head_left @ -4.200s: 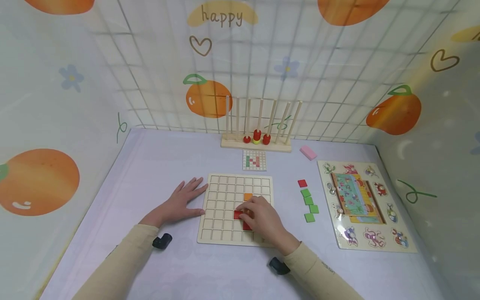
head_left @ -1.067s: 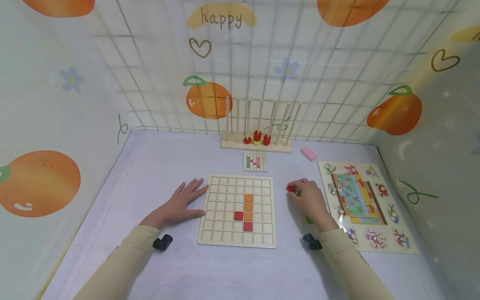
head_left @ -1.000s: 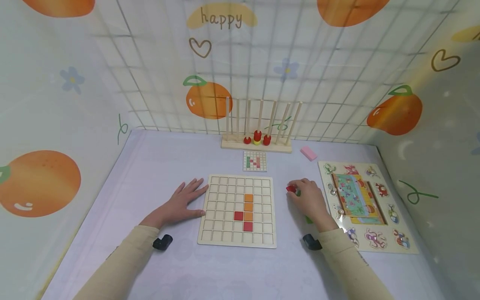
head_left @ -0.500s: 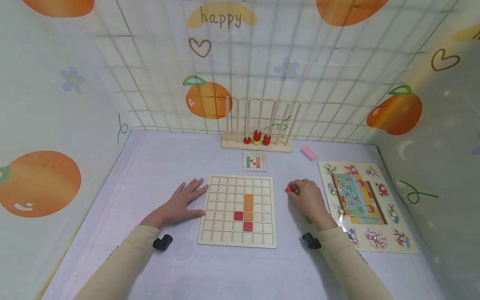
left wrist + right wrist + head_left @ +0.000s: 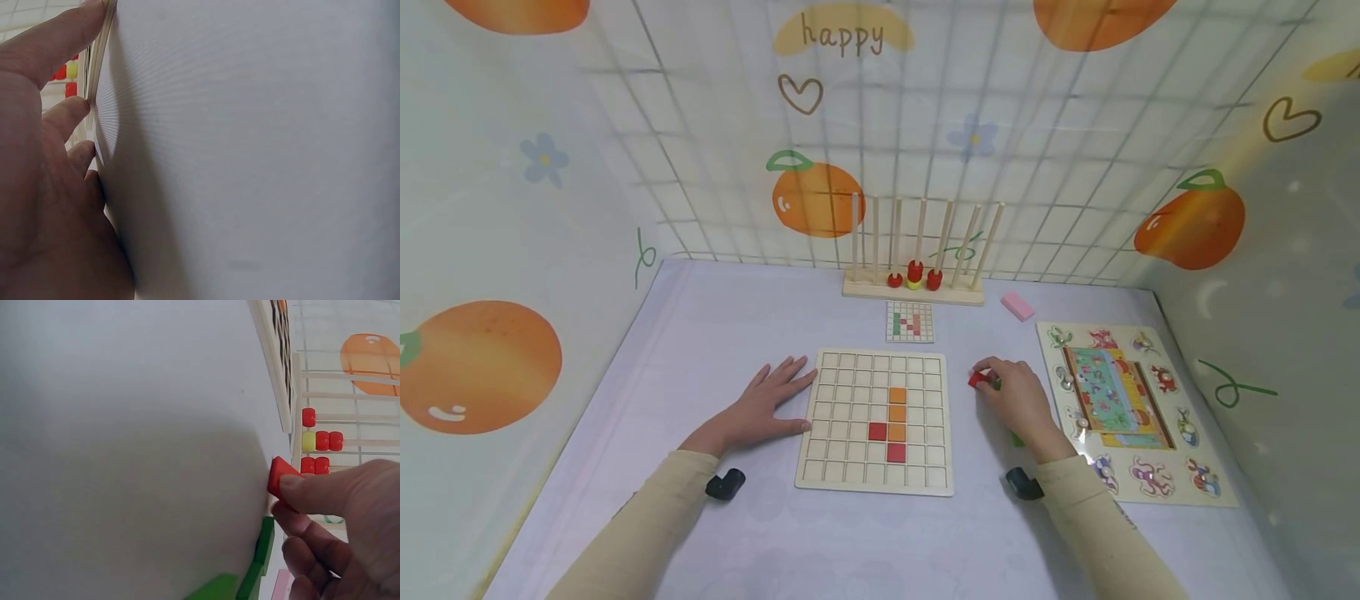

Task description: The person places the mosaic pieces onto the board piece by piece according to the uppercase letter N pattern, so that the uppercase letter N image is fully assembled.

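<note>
My right hand pinches a red square tile between thumb and fingers, to the right of the wooden grid board. Under and beside that hand lie several green tiles, mostly hidden from the head view. Fingers spread, my left hand lies flat on the table with its thumb and a fingertip touching the board's left edge. On the board, orange tiles form a column, with one red tile below it and another red tile to the left.
A small pattern card lies behind the board. Farther back stands a wooden peg rack with red and yellow beads. A pink block sits at the back right, near a picture puzzle board.
My right hand has left the grid board, where a red tile now shows, and picked up another red tile at the right. Lately that tile turns slightly in its fingers. My left hand stays put.
</note>
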Demonstrator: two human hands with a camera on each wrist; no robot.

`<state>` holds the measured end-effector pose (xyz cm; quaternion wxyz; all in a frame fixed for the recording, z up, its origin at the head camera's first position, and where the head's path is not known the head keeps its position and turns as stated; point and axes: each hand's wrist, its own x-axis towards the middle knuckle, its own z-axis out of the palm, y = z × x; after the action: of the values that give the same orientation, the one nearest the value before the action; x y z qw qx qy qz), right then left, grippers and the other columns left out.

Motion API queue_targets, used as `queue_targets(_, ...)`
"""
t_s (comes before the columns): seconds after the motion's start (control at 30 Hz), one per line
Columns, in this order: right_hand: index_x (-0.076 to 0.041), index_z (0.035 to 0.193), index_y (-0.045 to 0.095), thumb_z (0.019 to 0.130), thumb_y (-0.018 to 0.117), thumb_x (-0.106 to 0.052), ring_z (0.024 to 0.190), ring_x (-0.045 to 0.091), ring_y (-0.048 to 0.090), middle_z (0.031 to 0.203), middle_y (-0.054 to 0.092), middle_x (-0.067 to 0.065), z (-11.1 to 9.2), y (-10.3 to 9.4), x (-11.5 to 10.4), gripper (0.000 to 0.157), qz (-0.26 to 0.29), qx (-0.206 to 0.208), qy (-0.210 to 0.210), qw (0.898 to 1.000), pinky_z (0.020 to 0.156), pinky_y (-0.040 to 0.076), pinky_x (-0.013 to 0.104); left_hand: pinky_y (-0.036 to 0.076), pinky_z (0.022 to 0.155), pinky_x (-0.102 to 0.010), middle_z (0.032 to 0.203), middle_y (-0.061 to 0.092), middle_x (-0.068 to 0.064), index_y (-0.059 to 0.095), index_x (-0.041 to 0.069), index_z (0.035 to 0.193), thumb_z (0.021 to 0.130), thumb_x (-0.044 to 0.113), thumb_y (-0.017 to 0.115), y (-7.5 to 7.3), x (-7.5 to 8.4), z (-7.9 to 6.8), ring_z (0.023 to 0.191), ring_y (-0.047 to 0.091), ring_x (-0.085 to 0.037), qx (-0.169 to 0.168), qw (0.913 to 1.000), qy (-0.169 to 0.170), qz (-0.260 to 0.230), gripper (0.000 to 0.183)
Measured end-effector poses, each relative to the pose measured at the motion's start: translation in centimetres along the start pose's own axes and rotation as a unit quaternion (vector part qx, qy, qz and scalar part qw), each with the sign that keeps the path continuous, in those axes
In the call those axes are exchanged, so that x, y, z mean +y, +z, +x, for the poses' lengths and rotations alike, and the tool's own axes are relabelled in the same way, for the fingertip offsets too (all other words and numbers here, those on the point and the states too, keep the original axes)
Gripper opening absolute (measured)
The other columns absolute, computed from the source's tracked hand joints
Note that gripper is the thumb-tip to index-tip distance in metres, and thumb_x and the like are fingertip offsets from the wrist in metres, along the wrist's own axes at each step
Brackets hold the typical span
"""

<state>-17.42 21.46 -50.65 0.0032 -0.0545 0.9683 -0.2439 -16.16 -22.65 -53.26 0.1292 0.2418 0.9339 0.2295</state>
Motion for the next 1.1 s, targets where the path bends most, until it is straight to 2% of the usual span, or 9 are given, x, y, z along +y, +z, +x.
queue_targets(0.3,-0.014,0.119,0.075,0.096,0.072,-0.017,0.081,0.023,0.053,0.095,0.072,0.006,-0.2,-0.1,0.0,0.024,0.007,-0.005,-0.002,1.000,0.066,0.043,0.033,-0.004,0.125,-0.053,0.171,0.011,-0.003,0.029,0.023,0.162,0.090,0.060,0.069,-0.2,0.2,0.0,0.157,0.003,-0.029,0.004,1.0000,0.007,-0.002,0.091)
queue_targets(0.53,-0.015,0.122,0.072,0.099,0.069,-0.019,0.085,0.024,0.054,0.098,0.072,0.006,-0.5,0.0,0.1,0.024,0.042,-0.020,0.024,0.999,0.071,0.046,0.034,-0.005,0.125,-0.053,0.171,0.011,-0.004,0.028,0.022,0.162,0.090,0.060,0.069,-0.2,0.3,-0.1,0.157,0.003,-0.029,0.004,1.0000,0.006,0.001,0.091)
queue_targets(0.7,-0.017,0.121,0.072,0.098,0.070,-0.019,0.086,0.024,0.058,0.099,0.072,0.006,-0.7,-0.1,0.1,0.022,0.070,-0.018,0.023,0.997,0.072,0.048,0.034,-0.004,0.125,-0.054,0.171,0.012,-0.005,0.029,0.022,0.162,0.090,0.059,0.069,-0.2,0.3,-0.1,0.157,0.003,-0.030,0.006,1.0000,0.005,0.000,0.091)
queue_targets(0.93,-0.018,0.120,0.073,0.098,0.071,-0.019,0.085,0.020,0.060,0.097,0.072,0.002,-1.0,-0.2,-1.0,0.023,0.115,-0.028,0.010,0.993,0.069,0.049,0.032,-0.004,0.125,-0.054,0.171,0.012,-0.005,0.029,0.022,0.162,0.090,0.060,0.069,-0.2,0.4,-0.1,0.157,0.003,-0.030,0.006,1.0000,0.006,-0.003,0.091)
queue_targets(1.1,-0.018,0.119,0.075,0.096,0.072,-0.017,0.085,0.020,0.058,0.094,0.070,0.000,-1.3,-0.1,-2.4,0.023,0.122,-0.034,-0.009,0.992,0.069,0.049,0.032,-0.004,0.125,-0.054,0.171,0.012,-0.004,0.029,0.022,0.162,0.089,0.060,0.069,-0.1,0.3,-0.1,0.157,0.004,-0.030,0.008,0.9999,0.006,-0.002,0.091)
